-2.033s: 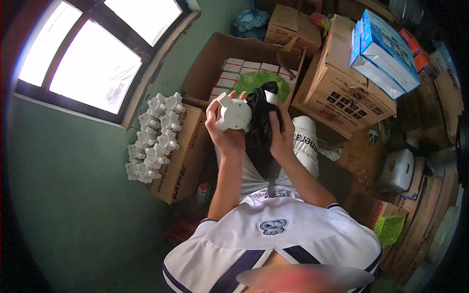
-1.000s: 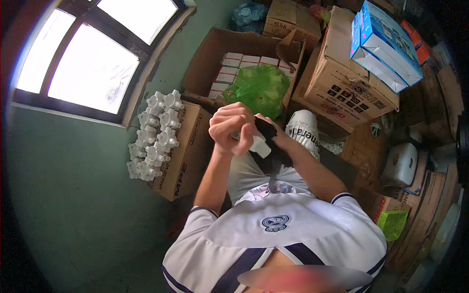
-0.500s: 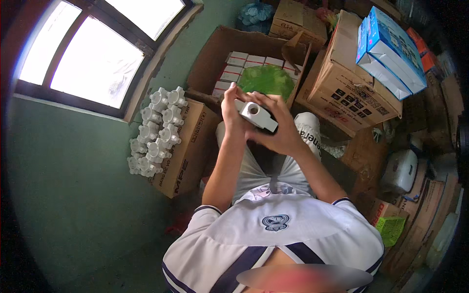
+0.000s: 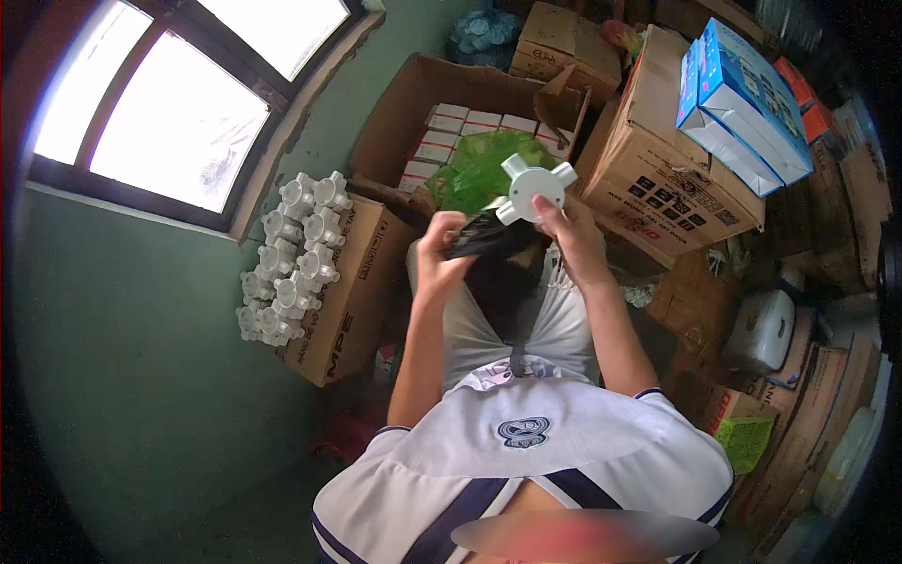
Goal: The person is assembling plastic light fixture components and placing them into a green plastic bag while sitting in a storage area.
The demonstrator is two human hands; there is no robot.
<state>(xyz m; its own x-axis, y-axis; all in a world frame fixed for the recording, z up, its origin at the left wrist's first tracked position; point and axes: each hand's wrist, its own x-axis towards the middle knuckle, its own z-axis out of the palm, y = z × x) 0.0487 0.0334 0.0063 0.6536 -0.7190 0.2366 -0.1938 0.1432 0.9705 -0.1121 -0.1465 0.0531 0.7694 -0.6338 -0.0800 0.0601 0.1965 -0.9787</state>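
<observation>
Pinched in my right hand (image 4: 575, 237) is a white round conduit junction box (image 4: 532, 193), its flat disc facing up and several short pipe stubs sticking out around it. The thumb presses on the disc's edge. My left hand (image 4: 440, 261) grips a crumpled black piece (image 4: 490, 235), thin like cloth or a plastic bag; which of these I cannot tell. The black piece hangs between my knees, just below the junction box. To the left, a cluster of similar white junction boxes (image 4: 293, 254) stands on a closed cardboard box (image 4: 349, 287).
Ahead, an open cardboard box (image 4: 399, 108) holds several small white boxes (image 4: 435, 146) and a green plastic bag (image 4: 484, 169). At right stands a large carton (image 4: 658, 160) topped by blue-and-white packages (image 4: 747, 103). A window (image 4: 178, 122) is in the left wall.
My hands have moved apart. The junction box, earlier tilted between both hands, is now in the right hand, disc facing up. The black piece now shows in my left hand.
</observation>
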